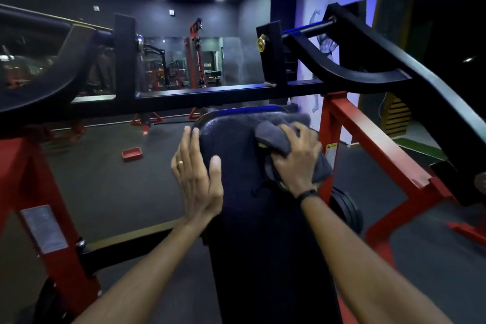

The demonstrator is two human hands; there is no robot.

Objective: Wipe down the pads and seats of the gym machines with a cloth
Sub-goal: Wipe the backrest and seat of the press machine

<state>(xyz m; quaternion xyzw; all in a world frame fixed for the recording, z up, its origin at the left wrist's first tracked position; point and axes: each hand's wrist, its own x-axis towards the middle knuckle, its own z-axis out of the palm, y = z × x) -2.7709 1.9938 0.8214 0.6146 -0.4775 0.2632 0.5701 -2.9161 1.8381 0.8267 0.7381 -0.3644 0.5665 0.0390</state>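
Cloth [286, 139], a grey bunched towel, sits on the upper right part of the black back pad [236, 166], close to the pad's far rounded end. My right hand [297, 158] lies on top of it, fingers spread and curled down into the folds, pinning it flat against the vinyl; I judge that grip suits dragging it across the surface under pressure. My left hand [196, 173] rests against the pad's left edge with fingers straight and pressed together, thumb lying on the pad face, probably to steady the pad while the other hand rubs.

That pad is long and narrow. Its long axis runs from near my body away toward the black crossbar [210, 96], and the rounded top end points at that bar. Red frame legs [368, 144] stand on either side. Most of the nearer pad looks not yet reached by the towel.
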